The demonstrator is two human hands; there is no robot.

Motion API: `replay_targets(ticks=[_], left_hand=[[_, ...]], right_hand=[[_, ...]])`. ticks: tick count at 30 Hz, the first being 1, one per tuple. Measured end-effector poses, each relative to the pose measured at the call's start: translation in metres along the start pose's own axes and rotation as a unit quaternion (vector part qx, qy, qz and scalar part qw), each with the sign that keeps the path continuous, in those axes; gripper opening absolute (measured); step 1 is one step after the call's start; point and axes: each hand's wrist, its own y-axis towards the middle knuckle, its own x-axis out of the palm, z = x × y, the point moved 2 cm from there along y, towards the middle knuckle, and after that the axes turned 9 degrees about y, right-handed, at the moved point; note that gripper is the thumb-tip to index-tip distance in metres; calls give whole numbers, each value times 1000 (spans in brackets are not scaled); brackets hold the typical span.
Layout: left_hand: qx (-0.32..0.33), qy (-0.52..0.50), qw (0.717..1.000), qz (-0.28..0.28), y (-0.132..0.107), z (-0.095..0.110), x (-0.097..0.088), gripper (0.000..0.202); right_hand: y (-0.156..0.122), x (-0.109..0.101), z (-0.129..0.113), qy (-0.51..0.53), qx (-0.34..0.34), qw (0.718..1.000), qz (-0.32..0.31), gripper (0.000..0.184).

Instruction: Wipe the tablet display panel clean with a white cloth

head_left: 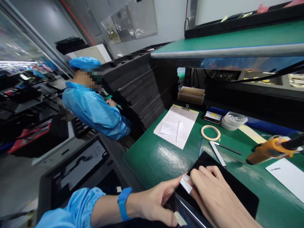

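A flat black tablet-like panel lies on the green bench mat at the bottom centre. My left hand, with a blue wrist strap, grips the panel's near left edge. My right hand rests on top of the panel. Between the fingertips of both hands is a small white tab at the panel's corner. A second white tab shows at the lower edge of the panel.
On the mat lie a clipboard with papers, a tape roll, a blue pen, a white strip and an orange tool. Stacked black foam trays stand left. A person in blue works beyond.
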Motion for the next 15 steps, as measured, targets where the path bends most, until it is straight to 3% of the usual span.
replay_targets(ticks=[5,9,15], left_hand=[[21,6,1000,-12,0,5,2,117],[15,-6,1000,-13,-2,8,3,126],[-33,8,999,-17,-9,8,6,134]], right_hand=[[-5,-4,2,27,9,999,-13,25],[-5,-30,25,-6,45,999,-7,20],[-16,-66,64,8,147,989,16,45]])
